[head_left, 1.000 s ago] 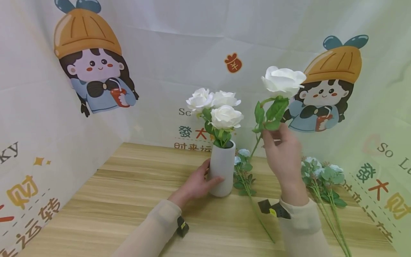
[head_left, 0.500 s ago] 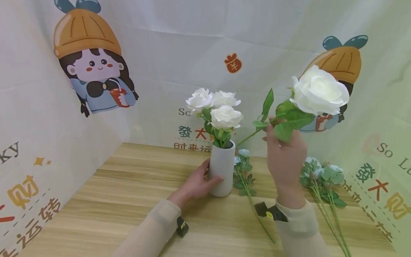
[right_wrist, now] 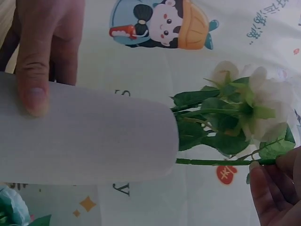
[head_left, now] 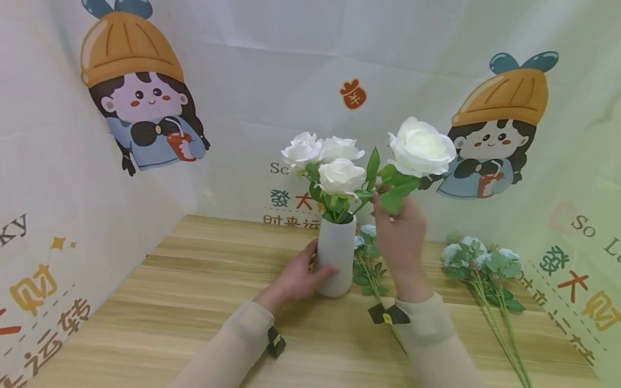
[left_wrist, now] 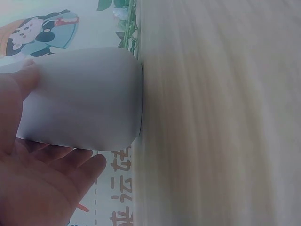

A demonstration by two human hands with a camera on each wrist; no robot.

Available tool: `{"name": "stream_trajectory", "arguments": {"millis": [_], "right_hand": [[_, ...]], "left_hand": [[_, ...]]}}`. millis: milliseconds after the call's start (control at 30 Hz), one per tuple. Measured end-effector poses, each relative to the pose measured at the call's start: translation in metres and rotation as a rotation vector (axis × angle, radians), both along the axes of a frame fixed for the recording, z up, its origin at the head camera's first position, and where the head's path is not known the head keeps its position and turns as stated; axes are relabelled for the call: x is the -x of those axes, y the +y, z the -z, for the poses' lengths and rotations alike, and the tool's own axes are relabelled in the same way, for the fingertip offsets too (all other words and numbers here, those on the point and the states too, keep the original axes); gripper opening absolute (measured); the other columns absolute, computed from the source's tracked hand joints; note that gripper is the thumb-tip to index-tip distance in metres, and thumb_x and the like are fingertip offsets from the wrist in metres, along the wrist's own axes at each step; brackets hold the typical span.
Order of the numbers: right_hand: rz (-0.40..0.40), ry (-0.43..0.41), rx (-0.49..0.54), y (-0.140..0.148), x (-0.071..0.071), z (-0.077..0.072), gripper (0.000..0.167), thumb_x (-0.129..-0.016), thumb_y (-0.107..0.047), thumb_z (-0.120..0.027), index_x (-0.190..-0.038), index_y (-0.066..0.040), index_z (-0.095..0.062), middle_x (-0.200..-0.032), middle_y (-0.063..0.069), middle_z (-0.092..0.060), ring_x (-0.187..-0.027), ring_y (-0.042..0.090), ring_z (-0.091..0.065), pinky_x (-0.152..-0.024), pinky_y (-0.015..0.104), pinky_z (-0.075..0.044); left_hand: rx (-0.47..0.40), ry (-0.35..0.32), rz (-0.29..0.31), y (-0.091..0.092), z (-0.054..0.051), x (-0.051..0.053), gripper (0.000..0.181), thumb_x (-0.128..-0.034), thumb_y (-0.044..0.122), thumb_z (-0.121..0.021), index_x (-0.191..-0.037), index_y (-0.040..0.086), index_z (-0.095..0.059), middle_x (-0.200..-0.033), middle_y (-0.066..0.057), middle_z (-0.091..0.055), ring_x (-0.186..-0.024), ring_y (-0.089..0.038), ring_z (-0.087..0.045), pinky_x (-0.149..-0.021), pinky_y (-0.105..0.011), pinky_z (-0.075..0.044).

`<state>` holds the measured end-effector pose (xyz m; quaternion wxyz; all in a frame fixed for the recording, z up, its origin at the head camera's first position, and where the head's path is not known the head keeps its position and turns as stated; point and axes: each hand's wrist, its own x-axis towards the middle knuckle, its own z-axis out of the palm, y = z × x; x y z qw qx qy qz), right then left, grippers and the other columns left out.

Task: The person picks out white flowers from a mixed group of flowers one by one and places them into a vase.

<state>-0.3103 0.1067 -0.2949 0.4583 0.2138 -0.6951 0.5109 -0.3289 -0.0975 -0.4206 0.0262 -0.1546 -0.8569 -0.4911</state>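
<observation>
A white vase (head_left: 337,245) stands upright on the wooden table, with three white roses (head_left: 342,177) in it. My left hand (head_left: 297,277) grips its lower side; the left wrist view shows the thumb on one side of the vase (left_wrist: 89,94) and the fingers on the other. To the right of the vase, my right hand (head_left: 404,245) pinches a larger white rose (head_left: 421,146) by its green stem (right_wrist: 211,162). The stem slants down to the vase mouth and appears to enter it at the rim. Its lower end is out of sight.
One pale blue flower stem (head_left: 371,251) lies beside the vase, partly behind my right arm. Several more pale blue flowers (head_left: 502,261) lie on the right of the wooden table (head_left: 194,302). Printed cloth (head_left: 242,97) encloses the back and sides.
My right hand first tilted the large rose to the right, then moved left, bringing its stem to the vase mouth. My left hand and the vase have stayed in place.
</observation>
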Motion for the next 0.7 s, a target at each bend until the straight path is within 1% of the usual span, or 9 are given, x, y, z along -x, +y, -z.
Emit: {"name": "stream_trajectory", "arguments": {"millis": [100, 167, 233, 333, 433, 467, 533, 600, 700], "right_hand": [[0.031, -0.043, -0.031, -0.002, 0.006, 0.007, 0.017, -0.103, -0.002, -0.07, -0.117, 0.005, -0.077, -0.109, 0.021, -0.082, -0.078, -0.006, -0.068, -0.071, 0.009, -0.058], [0.057, -0.064, -0.069, -0.004, 0.009, 0.012, 0.014, -0.103, -0.004, -0.069, -0.113, 0.003, -0.077, -0.101, 0.02, -0.082, -0.072, 0.007, -0.069, -0.068, 0.013, -0.055], [0.067, -0.084, -0.102, -0.006, 0.012, 0.016, 0.012, -0.103, -0.006, -0.07, -0.11, 0.002, -0.077, -0.096, 0.02, -0.081, -0.071, 0.019, -0.07, -0.067, 0.016, -0.054], [0.07, -0.123, -0.151, -0.008, 0.014, 0.021, 0.012, -0.105, -0.011, -0.07, -0.105, 0.0, -0.074, -0.089, 0.019, -0.078, -0.063, 0.024, -0.064, -0.06, 0.025, -0.052], [0.065, -0.18, -0.177, -0.009, 0.017, 0.024, 0.014, -0.105, -0.014, -0.071, -0.11, -0.001, -0.074, -0.094, 0.021, -0.079, -0.069, 0.028, -0.069, -0.064, 0.038, -0.06], [0.065, -0.205, -0.186, -0.009, 0.017, 0.025, 0.016, -0.105, -0.015, -0.071, -0.114, -0.001, -0.073, -0.096, 0.021, -0.079, -0.073, 0.031, -0.071, -0.066, 0.045, -0.062], [0.058, -0.252, -0.197, -0.009, 0.018, 0.026, 0.023, -0.104, -0.015, -0.072, -0.122, 0.0, -0.072, -0.107, 0.024, -0.08, -0.091, 0.041, -0.076, -0.078, 0.057, -0.065], [0.051, -0.304, -0.205, -0.009, 0.019, 0.027, 0.027, -0.104, -0.015, -0.072, -0.126, 0.001, -0.071, -0.115, 0.026, -0.08, -0.104, 0.045, -0.077, -0.088, 0.061, -0.065], [0.045, -0.374, -0.235, -0.008, 0.018, 0.026, 0.029, -0.104, -0.016, -0.071, -0.126, 0.003, -0.07, -0.119, 0.028, -0.078, -0.111, 0.047, -0.076, -0.095, 0.063, -0.064]], "left_hand": [[0.002, 0.013, 0.005, 0.0, 0.0, 0.001, 0.091, -0.1047, 0.05, -0.073, -0.172, 0.008, -0.03, -0.171, -0.024, -0.046, -0.156, -0.044, -0.049, -0.127, -0.06, -0.046], [0.001, 0.016, 0.006, 0.0, 0.001, 0.001, 0.091, -0.1047, 0.049, -0.073, -0.172, 0.007, -0.03, -0.17, -0.025, -0.046, -0.156, -0.044, -0.049, -0.126, -0.061, -0.046], [0.003, 0.018, 0.005, 0.0, 0.001, 0.001, 0.091, -0.1049, 0.049, -0.073, -0.172, 0.007, -0.029, -0.17, -0.025, -0.045, -0.156, -0.044, -0.049, -0.126, -0.061, -0.046], [0.004, 0.018, 0.004, 0.0, 0.001, 0.001, 0.091, -0.1052, 0.048, -0.073, -0.172, 0.006, -0.029, -0.17, -0.027, -0.045, -0.155, -0.045, -0.049, -0.126, -0.062, -0.046], [0.013, 0.026, 0.002, 0.0, 0.002, 0.002, 0.09, -0.1055, 0.048, -0.072, -0.172, 0.005, -0.029, -0.169, -0.028, -0.046, -0.154, -0.046, -0.05, -0.126, -0.062, -0.047], [0.013, 0.028, 0.003, 0.0, 0.002, 0.002, 0.09, -0.1056, 0.048, -0.072, -0.172, 0.004, -0.029, -0.168, -0.028, -0.047, -0.154, -0.046, -0.051, -0.125, -0.062, -0.047], [0.014, 0.031, 0.003, 0.0, 0.002, 0.002, 0.09, -0.1057, 0.048, -0.072, -0.172, 0.004, -0.029, -0.168, -0.028, -0.047, -0.154, -0.046, -0.051, -0.125, -0.061, -0.047], [0.011, 0.032, 0.005, 0.0, 0.002, 0.002, 0.09, -0.1057, 0.047, -0.072, -0.172, 0.004, -0.03, -0.168, -0.028, -0.047, -0.154, -0.046, -0.051, -0.125, -0.061, -0.047], [0.006, 0.031, 0.006, 0.0, 0.001, 0.002, 0.089, -0.1058, 0.047, -0.072, -0.171, 0.003, -0.03, -0.168, -0.029, -0.047, -0.154, -0.046, -0.051, -0.125, -0.061, -0.047]]}}
